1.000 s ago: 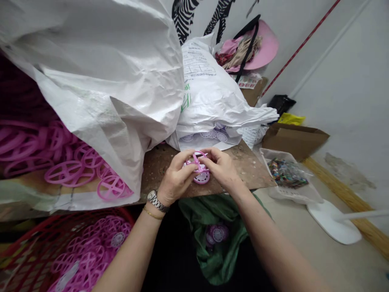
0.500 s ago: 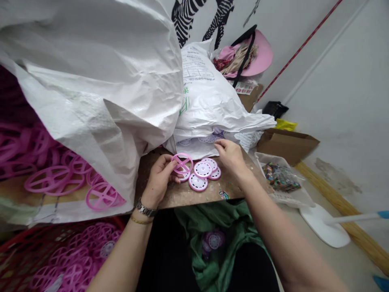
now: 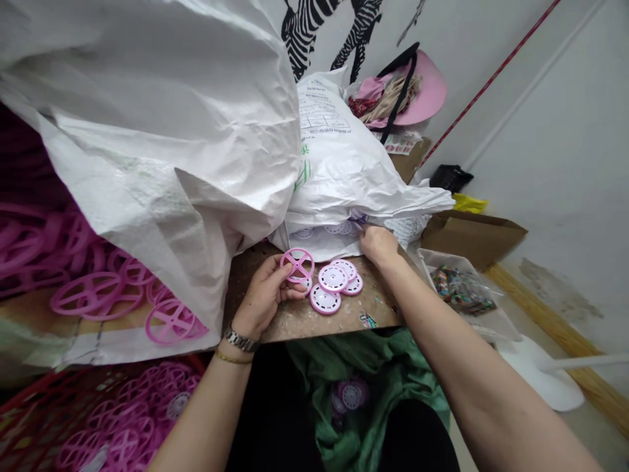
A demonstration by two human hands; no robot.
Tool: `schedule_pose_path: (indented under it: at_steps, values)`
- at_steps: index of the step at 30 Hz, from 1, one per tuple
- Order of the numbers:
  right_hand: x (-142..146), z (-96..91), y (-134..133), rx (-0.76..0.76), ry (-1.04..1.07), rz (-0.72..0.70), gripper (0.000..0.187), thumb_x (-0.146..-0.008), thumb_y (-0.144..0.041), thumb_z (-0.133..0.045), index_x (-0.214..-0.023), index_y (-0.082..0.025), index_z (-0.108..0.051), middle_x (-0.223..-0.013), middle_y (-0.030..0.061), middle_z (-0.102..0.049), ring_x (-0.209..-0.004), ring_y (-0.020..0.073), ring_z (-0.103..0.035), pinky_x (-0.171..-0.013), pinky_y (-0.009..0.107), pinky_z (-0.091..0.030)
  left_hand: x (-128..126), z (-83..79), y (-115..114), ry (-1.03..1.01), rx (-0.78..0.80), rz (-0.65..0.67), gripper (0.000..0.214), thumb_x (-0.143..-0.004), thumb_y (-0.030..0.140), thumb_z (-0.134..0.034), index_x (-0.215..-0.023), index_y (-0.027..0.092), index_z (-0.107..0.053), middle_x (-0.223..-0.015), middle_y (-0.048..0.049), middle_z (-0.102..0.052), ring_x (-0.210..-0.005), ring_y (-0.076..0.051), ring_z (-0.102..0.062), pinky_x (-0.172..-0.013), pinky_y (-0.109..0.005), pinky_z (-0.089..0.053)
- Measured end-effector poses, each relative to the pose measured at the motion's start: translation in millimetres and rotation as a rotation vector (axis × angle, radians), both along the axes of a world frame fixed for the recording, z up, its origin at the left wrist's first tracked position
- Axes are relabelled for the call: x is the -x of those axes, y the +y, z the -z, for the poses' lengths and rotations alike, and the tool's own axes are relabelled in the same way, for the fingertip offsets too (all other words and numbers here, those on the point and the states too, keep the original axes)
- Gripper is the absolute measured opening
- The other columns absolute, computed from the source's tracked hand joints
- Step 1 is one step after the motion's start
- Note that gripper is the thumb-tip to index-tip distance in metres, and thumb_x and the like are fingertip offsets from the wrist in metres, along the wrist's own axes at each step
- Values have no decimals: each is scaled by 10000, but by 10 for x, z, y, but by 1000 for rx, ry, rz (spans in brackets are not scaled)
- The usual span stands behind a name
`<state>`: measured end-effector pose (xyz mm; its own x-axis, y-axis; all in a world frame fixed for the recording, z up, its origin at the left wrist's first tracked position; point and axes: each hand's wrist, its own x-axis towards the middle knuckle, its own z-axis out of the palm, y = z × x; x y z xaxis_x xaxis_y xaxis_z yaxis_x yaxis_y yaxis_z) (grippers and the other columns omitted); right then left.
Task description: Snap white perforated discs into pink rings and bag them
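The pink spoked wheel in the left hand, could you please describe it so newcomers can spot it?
In front of the lettered white sack lies a brown tabletop. Near its left side, the left hand holds the pink spoked wheel. Unlike the white-faced discs beside it, it is open between crossed spokes.

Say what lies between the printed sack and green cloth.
In the head view: a tabletop with white discs, plus the left hand holding a pink ring.

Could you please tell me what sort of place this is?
Probably a small workshop: white discs lie on a worn board, with pink spoked rings heaped in a white sack and red basket.
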<state>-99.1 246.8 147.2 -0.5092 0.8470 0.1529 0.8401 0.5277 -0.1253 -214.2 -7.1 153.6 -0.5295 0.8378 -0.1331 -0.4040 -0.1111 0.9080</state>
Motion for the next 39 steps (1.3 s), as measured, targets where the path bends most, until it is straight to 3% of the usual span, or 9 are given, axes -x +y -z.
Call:
schedule_pose_path:
  at_steps: [4, 8, 12, 18, 21, 25, 31, 35, 39]
  values:
    - [-177, -57, -132, -69, 107, -4, 312, -926, -283, -450, -1075, -169, -698, -1001, 160, -709, -948, 297, -647, -769, 347, -440, 11, 18, -3, -20, 0, 31, 230, -837, 222, -609, -1039, 128, -555, -841, -53, -681, -587, -95, -655, -570, -220, -600]
    - [-347, -135, -437, -42, 524, -190, 255, -886, -286, -492, -1026, -199, -686, -905, 79, -711, -839, 234, -631, -724, 302, -424, 16, 24, -8, -20, 3, 71, 226, -825, 244, -631, -1005, 122, -570, -821, -49, -676, -586, -94, -652, -553, -201, -589]
    - [-420, -226, -813, 301, 938, -314, 203, -822, -378, -575, -799, -188, -643, -669, 0, -607, -658, 165, -566, -635, 265, -413, -14, 53, -13, 91, -25, 47, 279, -805, 309, -665, -1025, 153, -594, -828, -20, -670, -596, -102, -653, -563, -221, -590]
    - [-463, -411, -1256, 1058, 1210, -205, 396, -612, -541, -769, -740, -195, -624, -650, -19, -583, -561, 118, -500, -518, 234, -401, -33, 123, -49, 638, -183, -109, 192, -864, 304, -618, -991, 174, -682, -965, -51, -693, -849, -162, -663, -752, -281, -574]
    - [-468, -468, -1388, 1232, 1271, -129, 434, -530, -497, -837, -767, -194, -637, -711, -14, -624, -615, 118, -542, -539, 225, -442, -17, 131, -82, 924, -340, -173, 153, -888, 202, -582, -978, 200, -706, -1048, -61, -677, -1004, -174, -630, -910, -323, -514]
    - [-446, -441, -1484, 1363, 1245, -88, 458, -489, -465, -870, -771, -189, -637, -755, -12, -654, -643, 110, -578, -575, 211, -461, -36, 138, -99, 1130, -399, -171, 193, -903, 152, -541, -992, 219, -699, -1131, -70, -631, -1055, -166, -615, -924, -324, -504]
    - [-379, -330, -1541, 1312, 1247, -98, 457, -488, -476, -870, -720, -185, -606, -690, -29, -624, -595, 91, -547, -561, 201, -453, -80, 164, -68, 1142, -340, -160, 226, -871, 152, -567, -1070, 211, -656, -1196, -87, -599, -1129, -197, -576, -994, -383, -475]
    - [-328, -282, -1526, 1119, 1280, -150, 435, -542, -512, -829, -733, -186, -614, -704, -15, -628, -601, 115, -548, -547, 228, -466, -84, 118, -76, 686, -245, 61, 451, -849, 202, -595, -1289, 227, -501, -1161, -86, -612, -988, -195, -638, -847, -368, -565]
    - [-311, -238, -1527, 919, 1251, -197, 368, -657, -515, -751, -791, -204, -606, -737, -9, -634, -602, 136, -557, -545, 253, -480, -96, 18, -119, 237, -177, 307, 517, -810, 249, -661, -1292, 221, -475, -1035, -55, -638, -745, -142, -669, -680, -303, -600]
